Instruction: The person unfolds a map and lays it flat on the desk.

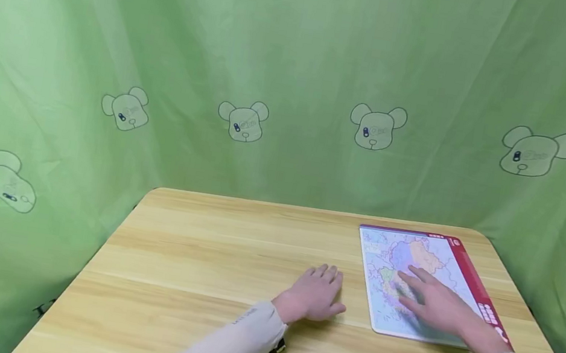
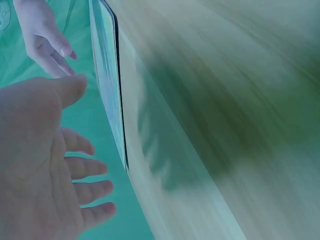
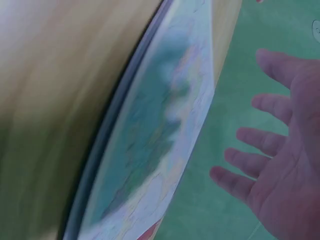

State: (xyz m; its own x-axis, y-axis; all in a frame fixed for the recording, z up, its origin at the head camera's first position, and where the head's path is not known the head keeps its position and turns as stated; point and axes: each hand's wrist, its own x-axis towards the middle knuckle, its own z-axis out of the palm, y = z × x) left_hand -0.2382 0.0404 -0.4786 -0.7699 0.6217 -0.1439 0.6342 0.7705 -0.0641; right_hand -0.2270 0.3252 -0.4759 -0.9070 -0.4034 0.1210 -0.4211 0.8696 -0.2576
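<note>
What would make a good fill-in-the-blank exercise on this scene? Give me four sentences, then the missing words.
1. In the head view, the flat rectangular multicoloured map board lies on the ____ half of the light-brown wooden table.
2. The map board's broad side border is coloured ____.
3. Behind the table hangs a ____ fabric curtain printed with cartoon faces.
4. The person's bare left grip and bare right grip both hold ____.

Missing words: right; red; green; nothing.

Map board (image 1: pixel 414 252): pastel patches, red side band. Table (image 1: pixel 195 249): pale wood grain. Curtain (image 1: pixel 314 41): green, bear-head prints.
</note>
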